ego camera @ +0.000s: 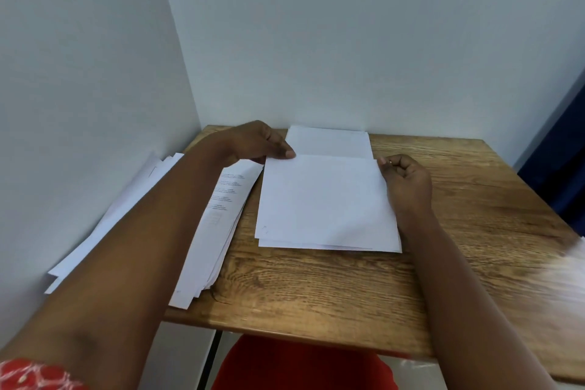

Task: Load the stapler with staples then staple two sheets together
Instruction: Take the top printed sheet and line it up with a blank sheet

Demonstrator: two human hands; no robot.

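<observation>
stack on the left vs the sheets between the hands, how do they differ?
The left stack is thick, fanned out and skewed, overhanging the table's left and near edges; the centre sheets are few and nearly squared up, fully on the table. The left stack's top page shows printed text; the centre sheets look blank. The left hand and right hand pinch the centre sheets' far corners; the left stack is unheld. Both are white paper.

The left arm [133, 231] hides much of the paper pile [218, 231]. Its print is too small to read. The desk [474, 199] is cut off at the right edge, where something white [569, 266] is blurred.
</observation>
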